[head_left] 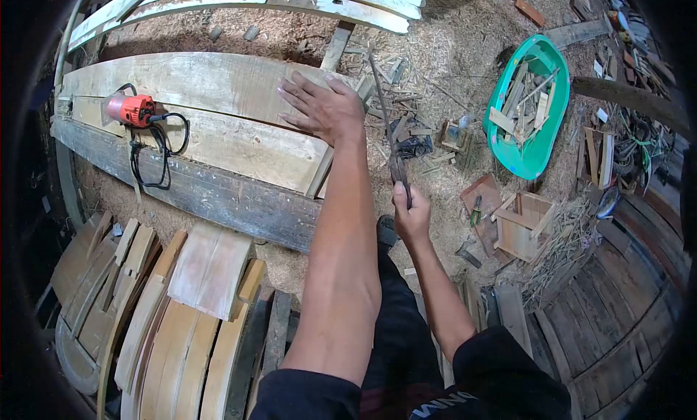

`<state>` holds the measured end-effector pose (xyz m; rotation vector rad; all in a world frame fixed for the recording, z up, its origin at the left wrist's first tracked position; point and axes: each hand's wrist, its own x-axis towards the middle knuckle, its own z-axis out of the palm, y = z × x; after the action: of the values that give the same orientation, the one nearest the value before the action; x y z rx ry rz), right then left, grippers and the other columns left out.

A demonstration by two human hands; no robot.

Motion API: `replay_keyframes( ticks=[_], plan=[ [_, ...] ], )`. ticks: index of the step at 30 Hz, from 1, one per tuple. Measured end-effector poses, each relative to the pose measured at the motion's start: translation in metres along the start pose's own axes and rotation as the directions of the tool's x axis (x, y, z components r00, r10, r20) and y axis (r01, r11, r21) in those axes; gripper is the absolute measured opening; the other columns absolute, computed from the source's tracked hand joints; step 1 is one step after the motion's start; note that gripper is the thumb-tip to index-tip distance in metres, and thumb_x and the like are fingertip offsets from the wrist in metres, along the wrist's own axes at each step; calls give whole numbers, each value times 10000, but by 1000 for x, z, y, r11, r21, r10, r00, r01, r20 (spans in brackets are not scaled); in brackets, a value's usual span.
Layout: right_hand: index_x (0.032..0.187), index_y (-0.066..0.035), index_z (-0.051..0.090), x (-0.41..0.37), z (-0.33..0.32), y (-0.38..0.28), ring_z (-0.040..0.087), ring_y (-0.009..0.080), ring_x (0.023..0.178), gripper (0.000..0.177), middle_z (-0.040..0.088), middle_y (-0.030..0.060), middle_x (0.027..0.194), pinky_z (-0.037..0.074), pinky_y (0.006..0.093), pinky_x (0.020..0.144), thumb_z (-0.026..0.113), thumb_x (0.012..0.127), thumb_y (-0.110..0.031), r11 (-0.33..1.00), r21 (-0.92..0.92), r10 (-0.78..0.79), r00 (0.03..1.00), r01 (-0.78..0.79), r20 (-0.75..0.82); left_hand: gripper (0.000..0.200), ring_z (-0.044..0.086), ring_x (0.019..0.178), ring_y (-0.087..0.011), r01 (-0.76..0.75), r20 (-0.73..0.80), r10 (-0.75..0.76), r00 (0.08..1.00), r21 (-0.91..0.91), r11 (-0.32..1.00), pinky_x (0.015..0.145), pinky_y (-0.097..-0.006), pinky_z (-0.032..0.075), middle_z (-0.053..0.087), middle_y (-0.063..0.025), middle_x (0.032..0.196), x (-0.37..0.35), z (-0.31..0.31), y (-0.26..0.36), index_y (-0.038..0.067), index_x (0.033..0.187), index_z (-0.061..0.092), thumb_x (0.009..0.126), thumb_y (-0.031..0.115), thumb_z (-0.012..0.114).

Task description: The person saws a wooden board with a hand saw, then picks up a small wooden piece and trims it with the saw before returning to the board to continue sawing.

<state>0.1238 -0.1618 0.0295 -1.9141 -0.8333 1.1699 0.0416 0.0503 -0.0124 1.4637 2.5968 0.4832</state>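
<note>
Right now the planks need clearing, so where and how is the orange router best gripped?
Grip the orange router around its body, from above: it lies on its side on the planks, with the barrel exposed. Avoid the black cord looped beside it.

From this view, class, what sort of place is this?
Probably a woodworking shop: the left hand rests on long curved planks, an orange router lies on one, a green basin holds offcuts. The right hand grips a thin tool.
</note>
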Motion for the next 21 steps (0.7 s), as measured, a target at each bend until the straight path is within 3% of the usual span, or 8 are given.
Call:
replay_keyframes(
  ticks=[3,9,12,15,21],
  plan=[
    [745,-13,550,-3,-2,0,423,111,574,405,427,45,581,384,330,528,610,982,-336,999,3,-39,999,39,11,689,129,1521,-340,18,9,-18,1000,34,999,1191,-607,45,198,-226,1612,2,2,-3,19,1526,258,958,373,421],
    [714,-8,533,-3,1,-12,399,116,567,420,414,41,572,369,338,518,609,983,-322,999,9,35,999,-36,30,691,158,1514,-347,-7,-26,8,1000,60,998,1186,-614,72,211,-227,1608,4,7,-4,26,1522,275,947,375,436],
    [717,-6,531,18,4,-29,387,109,566,421,407,34,573,361,339,513,606,985,-322,995,-33,-89,996,90,27,694,160,1513,-350,-7,-37,9,999,57,998,1186,-614,73,213,-231,1606,4,8,-3,23,1521,275,946,376,439],
    [715,-26,531,44,14,-34,395,93,568,435,434,-11,595,350,307,525,559,1013,-341,996,43,-86,995,83,57,697,157,1512,-353,-5,-22,6,1000,54,999,1185,-616,71,210,-238,1604,0,6,-5,20,1520,273,944,374,442],
    [715,-42,528,23,12,-42,383,61,596,415,421,-57,625,322,279,528,561,1015,-325,997,71,-29,999,26,32,682,175,1506,-356,-17,-36,19,999,64,998,1177,-630,90,232,-246,1593,4,3,0,17,1511,284,948,363,452]
  ],
)
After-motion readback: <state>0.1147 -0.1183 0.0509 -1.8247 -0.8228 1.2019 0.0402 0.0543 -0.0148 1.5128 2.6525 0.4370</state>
